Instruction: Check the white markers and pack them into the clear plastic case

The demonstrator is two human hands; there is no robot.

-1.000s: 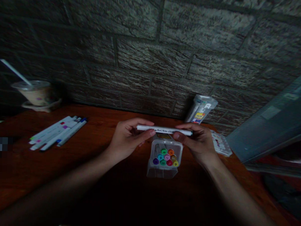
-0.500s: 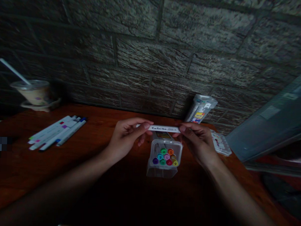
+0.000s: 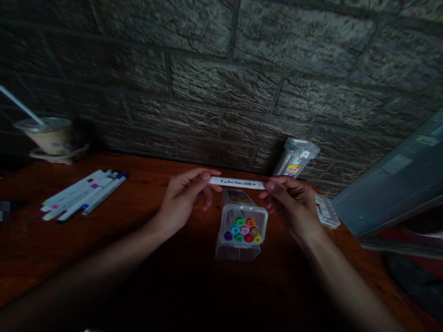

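A white marker (image 3: 238, 183) with dark lettering is held level between both hands. My left hand (image 3: 184, 194) pinches its left end between thumb and fingers. The other end sits in the closed fingers of my right hand (image 3: 291, 197). Just below and nearer to me, a clear plastic case (image 3: 222, 234) lies on its side with its lid open toward me. Several markers (image 3: 245, 230) inside show round coloured ends in green, orange, purple, red and yellow. The colour of the held marker's ends is hidden by my fingers.
A group of loose markers (image 3: 86, 195) lies at left on the wooden table (image 3: 138, 269). Behind them stands a drink cup (image 3: 48, 135) with a straw. Another clear case (image 3: 298, 156) stands by the brick wall, and a flat clear box (image 3: 327, 211) rests near the right edge.
Both hands have raised the marker slightly. My left thumb has slid outward, so more of the marker's left part shows. The case and the loose markers have stayed put.
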